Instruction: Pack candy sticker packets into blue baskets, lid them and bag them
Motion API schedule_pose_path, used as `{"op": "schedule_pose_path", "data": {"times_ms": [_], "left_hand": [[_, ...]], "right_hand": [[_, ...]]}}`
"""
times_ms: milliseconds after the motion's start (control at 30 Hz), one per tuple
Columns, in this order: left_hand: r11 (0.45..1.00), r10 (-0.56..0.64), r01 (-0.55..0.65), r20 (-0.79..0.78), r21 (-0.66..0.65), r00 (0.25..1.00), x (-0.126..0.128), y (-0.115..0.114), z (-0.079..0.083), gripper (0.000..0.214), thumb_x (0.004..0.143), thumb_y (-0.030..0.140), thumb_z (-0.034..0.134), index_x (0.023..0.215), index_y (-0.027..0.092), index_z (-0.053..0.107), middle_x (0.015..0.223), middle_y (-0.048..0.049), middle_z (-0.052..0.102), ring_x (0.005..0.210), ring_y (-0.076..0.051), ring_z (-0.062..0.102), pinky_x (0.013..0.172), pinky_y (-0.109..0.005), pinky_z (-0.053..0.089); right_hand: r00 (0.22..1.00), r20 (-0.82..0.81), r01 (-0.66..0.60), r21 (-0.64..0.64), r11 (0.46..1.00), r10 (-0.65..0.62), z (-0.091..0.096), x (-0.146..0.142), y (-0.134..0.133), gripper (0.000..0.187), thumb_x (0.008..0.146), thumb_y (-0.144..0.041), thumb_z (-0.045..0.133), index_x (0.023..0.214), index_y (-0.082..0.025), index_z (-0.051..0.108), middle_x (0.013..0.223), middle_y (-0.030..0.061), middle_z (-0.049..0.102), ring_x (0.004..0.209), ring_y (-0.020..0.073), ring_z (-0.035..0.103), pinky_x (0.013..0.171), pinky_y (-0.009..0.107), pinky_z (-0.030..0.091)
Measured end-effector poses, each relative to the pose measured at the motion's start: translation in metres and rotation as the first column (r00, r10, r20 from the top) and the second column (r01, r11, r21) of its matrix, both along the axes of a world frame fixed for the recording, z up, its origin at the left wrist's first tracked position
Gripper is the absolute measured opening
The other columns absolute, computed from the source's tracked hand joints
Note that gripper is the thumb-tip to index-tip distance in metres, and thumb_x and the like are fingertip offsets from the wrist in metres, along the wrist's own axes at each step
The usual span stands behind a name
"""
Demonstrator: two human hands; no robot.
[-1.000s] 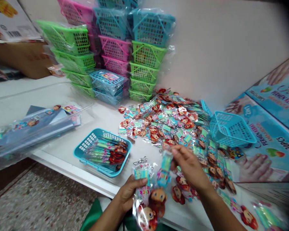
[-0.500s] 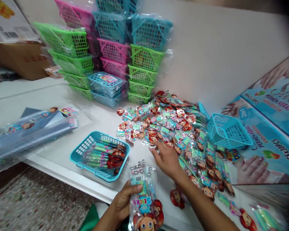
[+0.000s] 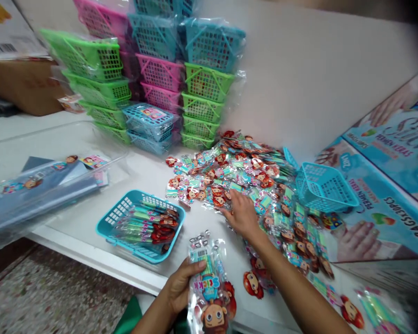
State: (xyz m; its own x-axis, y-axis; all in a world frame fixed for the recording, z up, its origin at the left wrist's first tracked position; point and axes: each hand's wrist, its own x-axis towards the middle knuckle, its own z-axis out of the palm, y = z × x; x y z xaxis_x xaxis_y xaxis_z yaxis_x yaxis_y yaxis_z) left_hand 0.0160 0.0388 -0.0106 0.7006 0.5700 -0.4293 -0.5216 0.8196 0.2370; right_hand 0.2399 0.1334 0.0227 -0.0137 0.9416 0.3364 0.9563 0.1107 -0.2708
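Note:
My left hand (image 3: 181, 288) is closed round a small stack of clear candy-stick packets (image 3: 209, 283) with cartoon monkey heads, held at the table's front edge. My right hand (image 3: 242, 214) reaches forward onto the near edge of a big heap of the same packets (image 3: 251, 181) spread over the white table, fingers curled down on them; whether it grips one is unclear. A flat blue basket (image 3: 107, 222) left of my hands holds several packets laid side by side.
An empty blue basket (image 3: 325, 188) lies tipped at the heap's right. Stacks of wrapped green, pink and blue baskets (image 3: 160, 74) stand at the back. Printed candy cartons (image 3: 386, 185) lean at right. A clear plastic tray (image 3: 38, 185) with packets sits at left.
My right hand let go of the packet it had added to the stack and reached forward into the heap. The left hand's stack dropped slightly lower.

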Motion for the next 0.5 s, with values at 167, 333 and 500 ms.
{"op": "schedule_pose_path", "data": {"times_ms": [167, 333, 500], "left_hand": [[1.0, -0.009, 0.009, 0.021, 0.027, 1.0, 0.001, -0.003, 0.004, 0.031, 0.076, 0.007, 0.06, 0.106, 0.01, 0.06, 0.091, -0.0134, 0.071, 0.083, -0.025, 0.068, 0.085, -0.043, 0.048], [0.998, 0.053, -0.053, 0.002, -0.027, 0.999, -0.002, -0.001, 0.002, 0.027, 0.076, 0.014, 0.064, 0.102, 0.01, 0.062, 0.085, -0.0113, 0.071, 0.079, -0.024, 0.068, 0.085, -0.04, 0.048], [0.994, -0.008, 0.023, 0.144, -0.103, 0.99, 0.001, 0.003, 0.003, 0.052, 0.079, 0.051, 0.057, 0.111, 0.011, 0.06, 0.08, -0.0097, 0.07, 0.075, -0.021, 0.066, 0.08, -0.036, 0.048]], "right_hand": [[0.996, -0.08, 0.037, 0.013, 0.999, -0.036, -0.011, 0.008, 0.024, 0.028, 0.088, -0.022, 0.043, 0.104, -0.017, 0.065, 0.116, 0.0129, 0.064, 0.113, 0.0255, 0.053, 0.099, 0.044, 0.033], [0.935, -0.356, 0.04, 0.087, 0.995, -0.006, 0.022, -0.006, -0.034, 0.034, 0.096, -0.028, 0.03, 0.118, -0.02, 0.053, 0.118, 0.0087, 0.062, 0.108, 0.0185, 0.057, 0.092, 0.037, 0.044], [0.808, -0.322, -0.502, 0.061, 0.863, 0.493, 0.045, -0.045, -0.115, 0.035, 0.091, -0.018, 0.04, 0.125, -0.023, 0.049, 0.125, 0.0086, 0.059, 0.116, 0.0202, 0.053, 0.095, 0.038, 0.044]]}}
